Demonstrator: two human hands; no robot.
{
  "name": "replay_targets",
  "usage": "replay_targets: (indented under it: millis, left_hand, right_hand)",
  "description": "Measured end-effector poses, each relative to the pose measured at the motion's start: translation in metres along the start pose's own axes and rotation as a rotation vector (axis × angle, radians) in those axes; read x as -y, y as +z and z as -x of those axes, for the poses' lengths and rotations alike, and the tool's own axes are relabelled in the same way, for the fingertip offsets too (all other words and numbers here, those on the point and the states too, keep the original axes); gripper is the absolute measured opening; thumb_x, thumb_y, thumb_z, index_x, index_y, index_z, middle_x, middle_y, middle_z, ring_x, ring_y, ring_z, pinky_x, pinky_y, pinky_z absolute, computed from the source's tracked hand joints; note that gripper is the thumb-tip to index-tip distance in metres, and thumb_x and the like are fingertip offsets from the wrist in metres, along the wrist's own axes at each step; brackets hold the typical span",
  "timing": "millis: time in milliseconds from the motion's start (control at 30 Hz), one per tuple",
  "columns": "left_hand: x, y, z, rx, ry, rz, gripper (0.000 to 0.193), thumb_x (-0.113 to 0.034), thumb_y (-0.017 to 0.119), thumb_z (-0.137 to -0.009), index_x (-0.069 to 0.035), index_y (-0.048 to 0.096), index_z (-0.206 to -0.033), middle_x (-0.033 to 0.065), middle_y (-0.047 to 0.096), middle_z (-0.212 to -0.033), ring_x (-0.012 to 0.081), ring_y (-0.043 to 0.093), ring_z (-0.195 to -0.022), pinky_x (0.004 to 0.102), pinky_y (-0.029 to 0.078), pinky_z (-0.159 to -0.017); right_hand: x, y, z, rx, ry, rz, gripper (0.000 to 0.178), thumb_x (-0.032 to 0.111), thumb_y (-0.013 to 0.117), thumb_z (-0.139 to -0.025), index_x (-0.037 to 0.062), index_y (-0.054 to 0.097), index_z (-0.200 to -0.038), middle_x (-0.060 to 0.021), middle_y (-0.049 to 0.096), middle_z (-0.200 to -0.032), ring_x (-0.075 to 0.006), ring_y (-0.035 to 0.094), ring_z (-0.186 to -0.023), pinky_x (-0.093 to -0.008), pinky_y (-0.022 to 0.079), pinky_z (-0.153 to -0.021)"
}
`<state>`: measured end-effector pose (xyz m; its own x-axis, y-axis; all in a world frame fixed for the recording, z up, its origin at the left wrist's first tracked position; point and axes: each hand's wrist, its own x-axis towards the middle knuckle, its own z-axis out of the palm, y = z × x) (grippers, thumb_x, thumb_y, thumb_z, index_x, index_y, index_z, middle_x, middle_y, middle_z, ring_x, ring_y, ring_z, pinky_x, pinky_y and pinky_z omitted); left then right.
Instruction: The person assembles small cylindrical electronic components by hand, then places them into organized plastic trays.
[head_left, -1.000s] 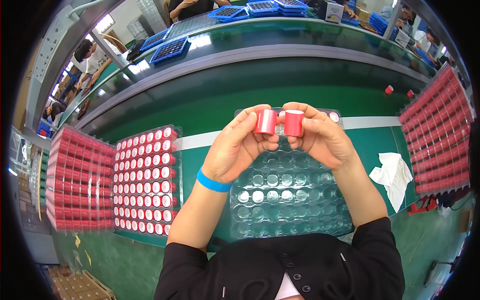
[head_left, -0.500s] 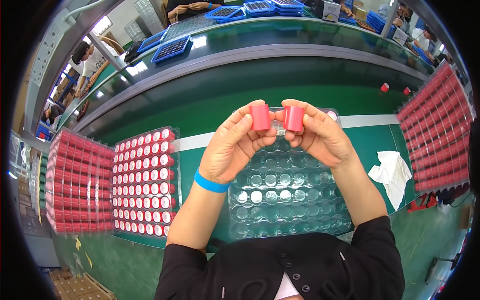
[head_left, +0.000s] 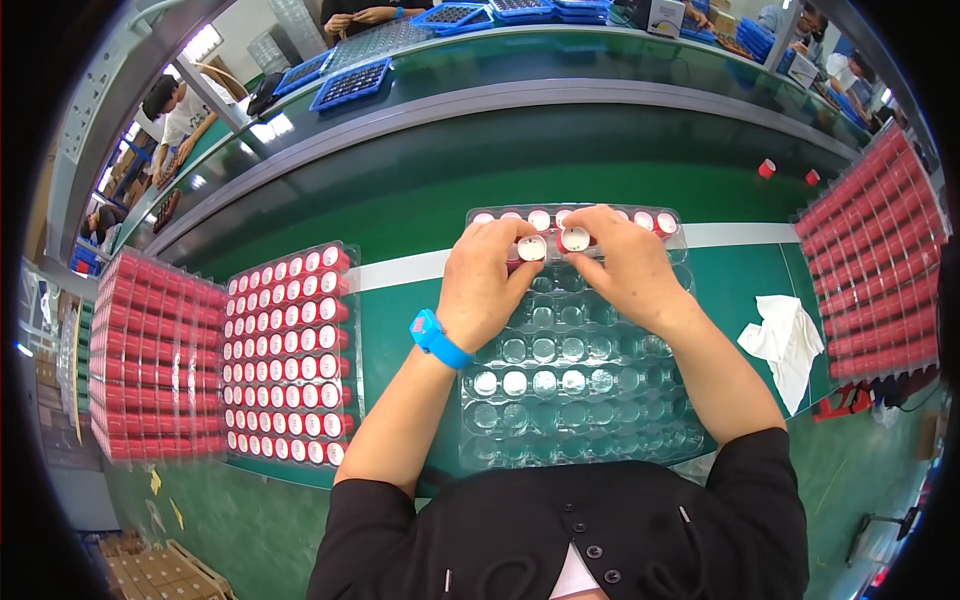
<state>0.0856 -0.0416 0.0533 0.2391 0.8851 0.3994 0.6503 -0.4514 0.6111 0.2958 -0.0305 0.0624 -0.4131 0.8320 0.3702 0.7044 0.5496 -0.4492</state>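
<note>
1. Now both forearms reach up from the lower edge and angle inward, elbows out, hands almost meeting over the far part of a tray, backs upward.
2. The left hand [head_left: 482,278], with a blue wristband [head_left: 440,340] behind it, pinches one red cylinder [head_left: 532,248] between thumb and fingers, white end up.
3. The right hand [head_left: 632,272] pinches a second cylinder [head_left: 575,239] the same way, just beside the first; from where I stand, I cannot tell whether either sits in a pocket.
4. Beneath lies one clear tray [head_left: 610,415]: its far row shows at least six white-ended cylinders, the right hand hiding part, while the nearer rows stand bare.
5. Left of it, one filled tray [head_left: 355,380] carries eight rows of red cylinders, beside one tall stack [head_left: 155,360] of loaded trays.
6. To the right are one white cloth [head_left: 783,340], another stack [head_left: 875,260] and, farther off, two loose cylinders [head_left: 767,168].
7. Half a second ago the palms were turned up and the cylinders showed their red sides; since then the hands have rolled over, the white ends face up, and more of the far row has come into sight. The cloth has stayed put.
</note>
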Motion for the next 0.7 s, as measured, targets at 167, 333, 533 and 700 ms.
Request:
replay_targets:
  millis: [167, 333, 533, 700]
  left_hand:
    - [0.01, 0.017, -0.008, -0.058, 0.076, -0.001, 0.029, -0.013, 0.08, -0.075, -0.007, 0.064, -0.098, 0.0094, 0.065, -0.087, 0.03, 0.058, -0.088, 0.043, 0.046, -0.08]
    - [0.011, 0.022, -0.016, -0.035, 0.008, -0.081, 0.038, -0.024, 0.086, -0.07, -0.007, 0.061, -0.092, 0.0084, 0.063, -0.091, 0.0306, 0.056, -0.092, 0.0427, 0.043, -0.083]
    - [0.021, 0.027, -0.02, -0.1, 0.039, -0.129, 0.043, -0.03, 0.087, -0.068, -0.008, 0.061, -0.094, 0.0069, 0.06, -0.099, 0.0288, 0.055, -0.098, 0.0431, 0.043, -0.084]
    - [0.021, 0.015, -0.012, 0.006, 0.031, -0.183, 0.044, -0.031, 0.088, -0.07, -0.007, 0.062, -0.097, 0.0095, 0.061, -0.101, 0.0315, 0.055, -0.102, 0.044, 0.044, -0.089]
  right_hand:
    - [-0.01, 0.012, -0.009, 0.014, -0.061, 0.173, 0.032, 0.014, 0.075, -0.082, 0.0059, 0.062, -0.109, -0.0128, 0.067, -0.104, -0.0331, 0.065, -0.097, -0.0445, 0.05, -0.083]
    - [-0.013, 0.015, -0.009, -0.021, -0.018, 0.213, 0.035, 0.023, 0.08, -0.077, 0.005, 0.062, -0.101, -0.0118, 0.067, -0.093, -0.0333, 0.065, -0.091, -0.0435, 0.05, -0.078]
    - [-0.022, 0.015, -0.012, -0.038, 0.024, 0.184, 0.04, 0.034, 0.082, -0.076, 0.0037, 0.062, -0.092, -0.0125, 0.067, -0.086, -0.0327, 0.065, -0.081, -0.0428, 0.05, -0.073]
    - [-0.021, 0.003, -0.009, 0.089, 0.083, 0.108, 0.039, 0.034, 0.082, -0.077, 0.0041, 0.063, -0.093, -0.0114, 0.066, -0.088, -0.0314, 0.064, -0.085, -0.0435, 0.049, -0.078]
